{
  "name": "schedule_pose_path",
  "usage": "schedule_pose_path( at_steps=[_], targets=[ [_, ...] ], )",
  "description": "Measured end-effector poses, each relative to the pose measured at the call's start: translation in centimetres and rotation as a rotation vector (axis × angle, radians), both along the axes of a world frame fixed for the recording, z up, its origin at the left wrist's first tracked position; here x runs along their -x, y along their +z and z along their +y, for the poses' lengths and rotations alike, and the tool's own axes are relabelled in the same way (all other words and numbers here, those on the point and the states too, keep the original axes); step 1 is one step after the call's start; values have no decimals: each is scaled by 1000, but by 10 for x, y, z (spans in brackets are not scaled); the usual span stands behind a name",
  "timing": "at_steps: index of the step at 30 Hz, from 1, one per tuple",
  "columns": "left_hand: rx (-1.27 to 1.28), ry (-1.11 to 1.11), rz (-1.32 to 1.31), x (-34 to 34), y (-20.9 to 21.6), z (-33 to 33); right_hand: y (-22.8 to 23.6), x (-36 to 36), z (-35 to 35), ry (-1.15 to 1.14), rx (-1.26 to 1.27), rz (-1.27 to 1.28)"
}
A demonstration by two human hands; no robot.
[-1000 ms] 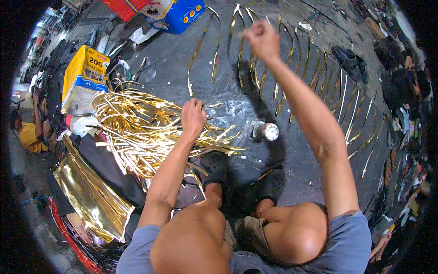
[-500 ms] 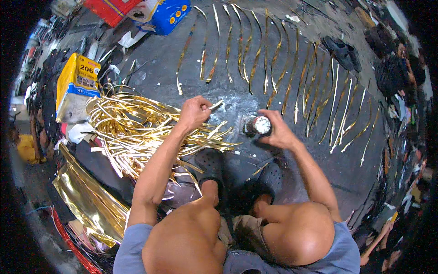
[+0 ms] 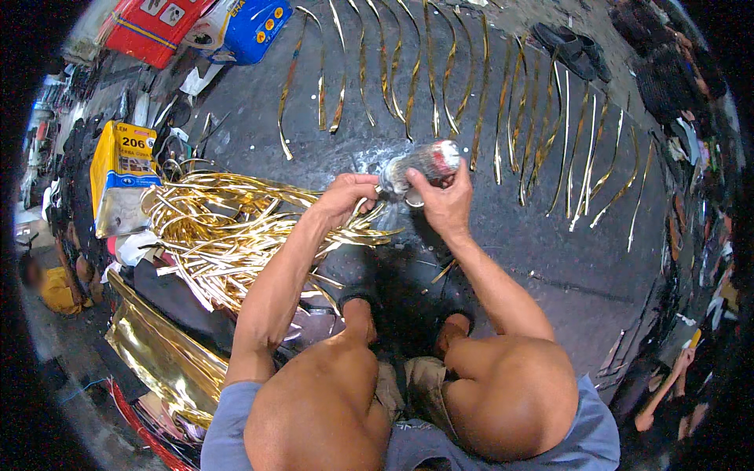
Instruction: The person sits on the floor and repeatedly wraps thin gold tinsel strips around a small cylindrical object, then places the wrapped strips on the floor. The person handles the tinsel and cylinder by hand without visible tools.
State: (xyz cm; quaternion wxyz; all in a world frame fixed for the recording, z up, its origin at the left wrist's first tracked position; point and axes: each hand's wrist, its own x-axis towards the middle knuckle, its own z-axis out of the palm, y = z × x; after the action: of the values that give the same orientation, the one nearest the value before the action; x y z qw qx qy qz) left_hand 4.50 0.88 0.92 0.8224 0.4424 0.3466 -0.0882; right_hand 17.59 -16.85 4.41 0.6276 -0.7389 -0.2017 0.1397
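My left hand [image 3: 351, 195] is closed in a pinch on the end of a thin gold strip, mostly hidden by the fingers. My right hand [image 3: 446, 198] wraps round a small cylindrical container [image 3: 432, 162], grey-white with red patches and smeared with residue. The container is tipped on its side above the mat, its left end close to the left fingertips. Whether it touches the strip I cannot tell. Beneath my left forearm lies a tangled heap of shiny gold strips [image 3: 212, 235].
Gold strips [image 3: 481, 102] lie spaced out in a row on the dark mat [image 3: 550, 263]. A yellow-and-blue tin [image 3: 126, 173] stands left; red [image 3: 149, 31] and blue [image 3: 251, 31] packages are at the back. Sandals [image 3: 569, 51] lie far right. A gold sheet [image 3: 165, 353] lies lower left.
My right hand has lifted the container, tipped it from upright onto its side and brought it left to my left hand. The view has shifted slightly.
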Motion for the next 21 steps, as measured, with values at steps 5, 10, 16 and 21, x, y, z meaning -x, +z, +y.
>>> schedule_pose_path(
  at_steps=[5,10,16,21],
  targets=[
    [249,10,-103,14,2,-5,-15,-16,-27,-13,170,30],
    [-528,-344,22,-19,11,-5,-20,-45,-70,-210,218,12],
    [-965,-360,42,-40,-34,-20,-16,-31,-57,-33,181,-130],
    [-1050,-363,114,-48,-32,-39,-29,-1,-44,153,365,-363]
  ],
)
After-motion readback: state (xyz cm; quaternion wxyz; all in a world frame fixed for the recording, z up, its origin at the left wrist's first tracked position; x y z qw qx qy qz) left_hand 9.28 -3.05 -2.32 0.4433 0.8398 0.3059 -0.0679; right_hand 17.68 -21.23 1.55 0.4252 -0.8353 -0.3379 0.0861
